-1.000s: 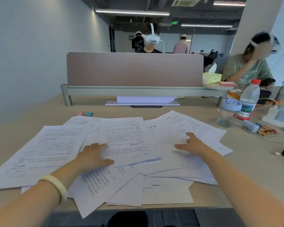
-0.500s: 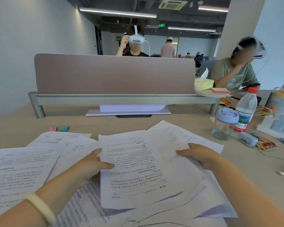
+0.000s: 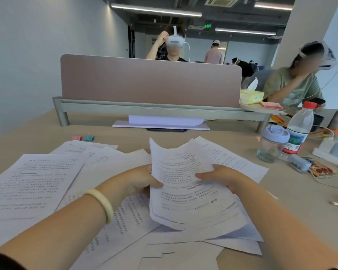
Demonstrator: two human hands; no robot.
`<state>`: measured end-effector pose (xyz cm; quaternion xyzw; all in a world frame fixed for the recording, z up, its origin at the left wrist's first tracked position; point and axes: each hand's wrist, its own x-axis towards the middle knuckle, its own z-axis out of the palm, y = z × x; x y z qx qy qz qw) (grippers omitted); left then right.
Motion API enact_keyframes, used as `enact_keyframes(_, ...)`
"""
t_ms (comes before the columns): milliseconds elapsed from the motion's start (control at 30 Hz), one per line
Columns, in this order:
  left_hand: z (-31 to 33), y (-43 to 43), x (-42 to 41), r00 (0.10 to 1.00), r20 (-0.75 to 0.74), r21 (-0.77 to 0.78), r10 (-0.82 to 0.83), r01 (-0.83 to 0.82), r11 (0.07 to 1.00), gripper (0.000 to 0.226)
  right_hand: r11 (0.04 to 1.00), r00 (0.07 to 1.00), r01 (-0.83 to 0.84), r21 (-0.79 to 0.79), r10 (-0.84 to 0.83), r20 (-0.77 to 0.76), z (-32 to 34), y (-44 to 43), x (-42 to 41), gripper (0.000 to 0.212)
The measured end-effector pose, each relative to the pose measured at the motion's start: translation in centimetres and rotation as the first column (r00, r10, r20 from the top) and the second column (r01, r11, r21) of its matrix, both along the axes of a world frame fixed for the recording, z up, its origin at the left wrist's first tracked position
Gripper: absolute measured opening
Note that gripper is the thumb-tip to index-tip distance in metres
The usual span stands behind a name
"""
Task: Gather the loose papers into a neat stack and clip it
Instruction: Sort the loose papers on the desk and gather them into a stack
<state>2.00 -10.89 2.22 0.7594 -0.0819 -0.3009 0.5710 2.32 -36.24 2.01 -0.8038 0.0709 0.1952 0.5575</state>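
Observation:
Printed white sheets lie scattered across the beige desk (image 3: 293, 193). I hold a small bundle of papers (image 3: 183, 184) raised and tilted above the rest. My left hand (image 3: 139, 180) grips its left edge and my right hand (image 3: 220, 177) grips its right edge. More loose papers (image 3: 33, 184) spread out to the left, and others lie beneath and in front of the bundle. Two small binder clips, one pink (image 3: 76, 137) and one teal (image 3: 89, 138), sit on the desk beyond the papers at the left.
A pink divider panel (image 3: 150, 80) on a grey rail crosses the desk's far side. At the right stand a glass jar (image 3: 270, 145), a water bottle (image 3: 299, 129) and assorted clutter. Other people sit behind the divider and at the right.
My hands went from lying flat on the spread sheets to gripping several of them by both edges and lifting them off the desk as a bundle.

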Motion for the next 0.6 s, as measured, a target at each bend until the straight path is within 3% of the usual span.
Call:
enact_keyframes(100, 0.4, -0.1, -0.8, 0.997, 0.054, -0.040, -0.058, 0.060, 0.997, 0.060, 0.999, 1.000, -0.027, -0.043, 0.027, 0.000, -0.6, -0.1, -0.2, 0.035)
enact_keyframes(200, 0.7, 2.3, -0.5, 0.976, 0.021, -0.089, 0.215, -0.213, 0.973, 0.076, 0.994, 0.997, 0.057, 0.098, -0.061, 0.044, -0.8, -2.8, -1.1, 0.039)
enact_keyframes(233, 0.7, 3.3, -0.2, 0.954, 0.053, -0.034, 0.295, -0.294, 0.955, 0.083, 0.981, 0.991, 0.101, 0.166, -0.113, 0.067, -0.6, -3.8, -1.4, 0.046)
enact_keyframes(300, 1.1, 5.4, 0.2, 0.919, 0.295, 0.304, 0.261, -0.350, 0.886, 0.084, 0.946, 0.975, 0.173, 0.276, -0.204, 0.088, -0.4, -5.7, -1.6, 0.056)
enact_keyframes(333, 0.9, 6.7, 0.5, 0.908, 0.397, 0.512, 0.133, -0.339, 0.789, 0.084, 0.930, 0.967, 0.195, 0.312, -0.235, 0.097, -0.1, -6.3, -1.7, 0.047)
enact_keyframes(400, 0.3, 8.9, 0.8, 0.924, 0.360, 0.812, -0.130, -0.242, 0.532, 0.091, 0.921, 0.958, 0.221, 0.322, -0.267, 0.104, 0.7, -6.5, -2.2, 0.024)
enact_keyframes(467, -0.2, 10.3, 1.0, 0.948, 0.247, 0.913, -0.201, -0.158, 0.377, 0.101, 0.929, 0.963, 0.214, 0.301, -0.253, 0.097, 0.8, -6.2, -2.5, 0.018)
enact_keyframes(600, -0.2, 11.0, 2.2, 0.959, 0.241, 0.908, -0.146, -0.170, 0.382, 0.108, 0.953, 0.971, 0.192, 0.233, -0.219, 0.093, -0.4, -4.5, -2.2, 0.030)
